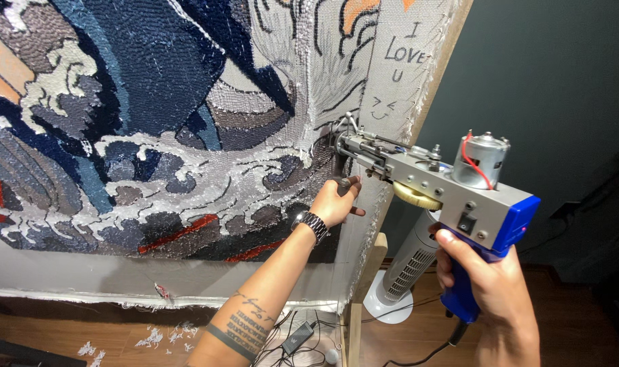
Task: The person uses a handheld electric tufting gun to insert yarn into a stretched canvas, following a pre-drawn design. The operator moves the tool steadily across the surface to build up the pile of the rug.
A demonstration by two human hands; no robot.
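We see the tufting gun (435, 187) at the centre right of the frame, its needle end pressed against the stretched cloth (187, 122) near that cloth's right edge. Its body is grey metal with a small motor on top, a yellow gear and a blue handle. The right hand (489, 285) has its grip clamped on the blue handle at the lower right. The left hand (336, 202) reaches up from the bottom centre, its grip closed on the gun's black front handle just below the needle; a dark wristband sits on that wrist. The cloth fills the upper left with tufted waves in blue, grey, white and red. Behind the gun stands a white tower fan (408, 272) on the wooden floor (574, 319), where yarn scraps lie at the lower left.
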